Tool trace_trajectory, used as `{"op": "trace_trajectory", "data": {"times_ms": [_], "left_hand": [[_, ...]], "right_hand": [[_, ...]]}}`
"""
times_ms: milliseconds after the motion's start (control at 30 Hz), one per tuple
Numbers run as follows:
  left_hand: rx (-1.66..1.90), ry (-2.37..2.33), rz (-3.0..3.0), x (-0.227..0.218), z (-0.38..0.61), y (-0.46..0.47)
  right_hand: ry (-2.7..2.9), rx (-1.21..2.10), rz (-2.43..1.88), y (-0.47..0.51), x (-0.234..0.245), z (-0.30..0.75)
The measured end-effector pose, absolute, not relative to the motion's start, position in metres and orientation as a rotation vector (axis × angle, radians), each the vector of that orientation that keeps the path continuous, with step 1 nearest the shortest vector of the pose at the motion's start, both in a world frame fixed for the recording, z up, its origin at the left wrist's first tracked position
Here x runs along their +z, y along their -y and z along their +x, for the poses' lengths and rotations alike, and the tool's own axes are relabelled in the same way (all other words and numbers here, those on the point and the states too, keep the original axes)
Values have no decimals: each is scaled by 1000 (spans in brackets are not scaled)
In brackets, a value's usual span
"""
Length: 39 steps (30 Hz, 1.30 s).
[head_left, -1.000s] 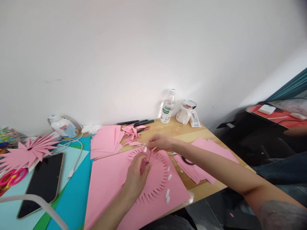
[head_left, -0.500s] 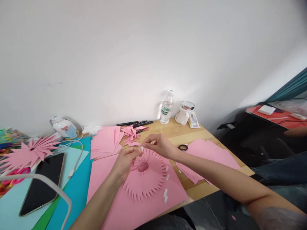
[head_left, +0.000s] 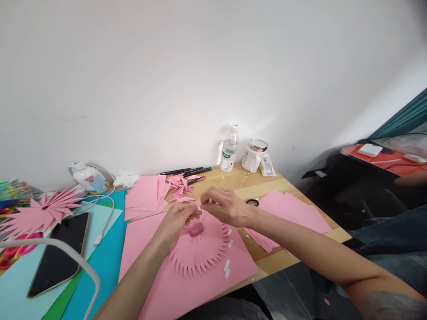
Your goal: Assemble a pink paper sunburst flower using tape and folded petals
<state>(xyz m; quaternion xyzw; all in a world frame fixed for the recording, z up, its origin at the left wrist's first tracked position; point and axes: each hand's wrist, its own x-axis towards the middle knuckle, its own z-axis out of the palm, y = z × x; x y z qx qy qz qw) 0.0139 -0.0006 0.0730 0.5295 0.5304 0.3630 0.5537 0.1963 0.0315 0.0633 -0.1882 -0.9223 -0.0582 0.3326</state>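
My left hand (head_left: 176,224) is closed in a pinch above the far edge of a round pink paper flower (head_left: 196,255) with pointed petals and a darker centre. My right hand (head_left: 225,208) pinches too, its fingertips almost against those of the left. A small pale strip, like tape, is between the fingertips, largely hidden by them. Beneath the flower lies a large pink sheet (head_left: 150,291). Several small white strips, one of them a white strip (head_left: 227,263), lie along the flower's right side.
Pink sheets (head_left: 290,211) and a black ring (head_left: 252,202) lie to the right. Behind stand a water bottle (head_left: 229,151) and a white mug (head_left: 251,158). Left are a phone (head_left: 60,253), a white cable (head_left: 76,260), a folded pink paper piece (head_left: 46,209) and pink-handled scissors (head_left: 28,244).
My right hand has turned, its knuckles now more towards me, and its fingers are curled more. The white strip between the fingertips shows less. The view has shifted slightly.
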Motion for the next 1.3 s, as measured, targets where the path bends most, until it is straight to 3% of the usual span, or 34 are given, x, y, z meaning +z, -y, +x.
{"op": "trace_trajectory", "data": {"times_ms": [133,267,333,567,1300], "left_hand": [[1075,-1577,1859,53,9,8],[906,-1229,2345,27,7,22],[822,-1146,2460,15,7,27],[809,-1222,2478,-15,8,31],[790,-1207,2506,-9,12,33]], "right_hand": [[2321,221,-736,-48,53,204],[2301,761,-893,-71,38,210],[2343,878,-898,-79,30,208],[2476,958,-859,-92,18,197],[2878,1074,-764,-106,37,181]]}}
